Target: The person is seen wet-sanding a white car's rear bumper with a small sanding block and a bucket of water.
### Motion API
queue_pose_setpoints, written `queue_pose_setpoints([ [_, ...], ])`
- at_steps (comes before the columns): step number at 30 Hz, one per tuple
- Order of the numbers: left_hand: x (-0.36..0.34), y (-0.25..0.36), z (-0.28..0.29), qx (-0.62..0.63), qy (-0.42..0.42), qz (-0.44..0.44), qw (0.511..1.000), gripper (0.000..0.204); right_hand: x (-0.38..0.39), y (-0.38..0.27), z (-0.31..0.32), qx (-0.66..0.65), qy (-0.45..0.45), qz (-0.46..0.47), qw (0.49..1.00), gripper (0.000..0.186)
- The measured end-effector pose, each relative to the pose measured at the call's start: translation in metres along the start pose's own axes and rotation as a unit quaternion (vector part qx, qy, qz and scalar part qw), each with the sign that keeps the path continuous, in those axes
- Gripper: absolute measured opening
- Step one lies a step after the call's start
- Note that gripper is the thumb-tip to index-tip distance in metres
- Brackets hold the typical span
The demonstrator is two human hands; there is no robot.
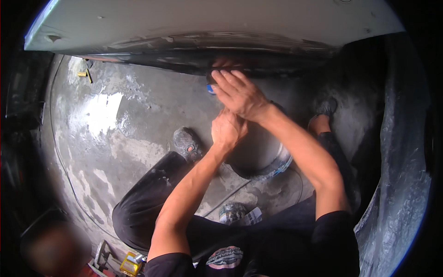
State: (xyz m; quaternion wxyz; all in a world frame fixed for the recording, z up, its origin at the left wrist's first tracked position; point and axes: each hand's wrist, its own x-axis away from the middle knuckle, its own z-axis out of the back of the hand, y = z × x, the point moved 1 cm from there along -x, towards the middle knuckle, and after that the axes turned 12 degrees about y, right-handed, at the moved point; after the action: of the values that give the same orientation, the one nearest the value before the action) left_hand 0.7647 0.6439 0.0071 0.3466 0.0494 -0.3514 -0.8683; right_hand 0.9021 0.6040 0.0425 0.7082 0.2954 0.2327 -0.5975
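Note:
A dark tool with a blue part [211, 88] shows only at its edge, beside the dark, glossy lower face of a large panel [198, 56]. My right hand [242, 97] lies over the tool with its fingers stretched out toward the panel. Just below it, my left hand [227, 130] is closed like a fist, its knuckles up, touching the heel of the right hand. Whatever sits inside the left fist is hidden. Under my forearms a round bucket [258, 157] with a wet, stained rim stands on the floor.
Overhead hangs a grey-green panel [194, 23]. Plastic sheeting [401, 152] drapes down on the right. A cable [62, 161] runs along the wet concrete floor [138, 115]. Yellow pieces [85, 74] lie far left. Another person [55, 249] is at lower left, near a yellow box [131, 264] and a can [232, 212].

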Motion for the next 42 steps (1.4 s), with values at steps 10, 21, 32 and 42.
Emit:
queue_pose_setpoints([
  [10, -0.01, -0.01, -0.022, -0.082, -0.097, 0.019, 0.992, 0.045, -0.008, -0.01, -0.015, 0.015, 0.014, -0.008, 1.0, 0.021],
  [21, 0.001, 0.004, -0.012, -0.005, 0.074, -0.053, 0.996, 0.048, 0.09, 0.071, 0.07, 0.01, -0.002, 0.022, 1.0, 0.02],
  [32, -0.001, 0.002, -0.016, -0.076, 0.067, -0.052, 0.994, 0.052, 0.115, 0.085, 0.071, -0.04, 0.051, -0.022, 0.998, 0.018],
  [42, -0.005, 0.005, -0.018, -0.063, 0.075, -0.044, 0.994, 0.05, 0.105, 0.087, 0.075, -0.057, 0.019, -0.013, 0.998, 0.016],
])
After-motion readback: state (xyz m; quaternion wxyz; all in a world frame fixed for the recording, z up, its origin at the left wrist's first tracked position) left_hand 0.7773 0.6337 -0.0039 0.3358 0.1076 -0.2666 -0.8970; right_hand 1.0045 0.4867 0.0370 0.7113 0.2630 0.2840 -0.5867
